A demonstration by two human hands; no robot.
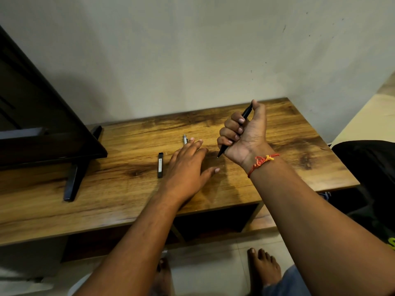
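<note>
So a black pen [245, 114] is gripped tight in the fist of the right hand [243, 135], thumb set on its top, tip pointed down over the table [288, 167]. The left hand [188, 165] is spread flat with nothing held. A silver pen [184, 139] is seen at its 12 o'clock, right by the fingertips, and a small black bar [160, 165] at 9.

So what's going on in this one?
A person stands at a wooden table. The right hand grips a black pen in a fist, tip pointing down. The left hand, fingers spread, reaches to a silver pen lying on the table; contact is unclear. A slim black bar lies beside that hand.
</note>
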